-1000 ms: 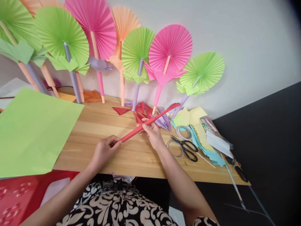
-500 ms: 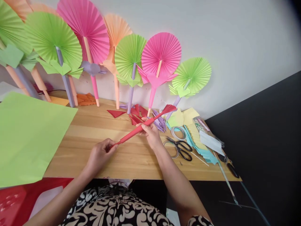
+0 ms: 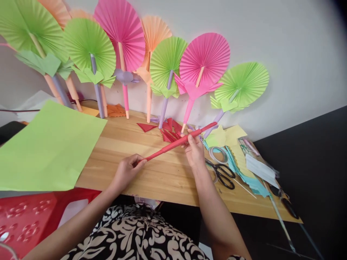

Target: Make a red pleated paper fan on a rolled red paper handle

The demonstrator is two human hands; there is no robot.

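Note:
Between my hands, a slender red rolled paper tube [image 3: 176, 143] is held slanting up to the right above the table. My left hand [image 3: 129, 169] pinches its thin lower end. My right hand [image 3: 194, 147] is wrapped round the thicker middle section, thumb on top. A narrower red piece sticks out past my right hand at the upper end. Behind the tube lie red folded paper pieces [image 3: 146, 127] and some purple pleated paper, partly hidden by my right hand. Black-handled scissors [image 3: 224, 174] rest to the right of my right wrist.
Several pleated paper fans on tube handles, such as a pink fan [image 3: 205, 54], lean against the wall. A large green sheet [image 3: 51, 148] covers the table's left. Tape rolls [image 3: 218, 154], teal paper [image 3: 238, 168] and a brush [image 3: 282, 216] lie at right. A red stool [image 3: 27, 213] stands below.
The flared red pleated end at the tube's top has narrowed to a slim tip. The lower thin section shows longer. The view has shifted, so everything sits farther right.

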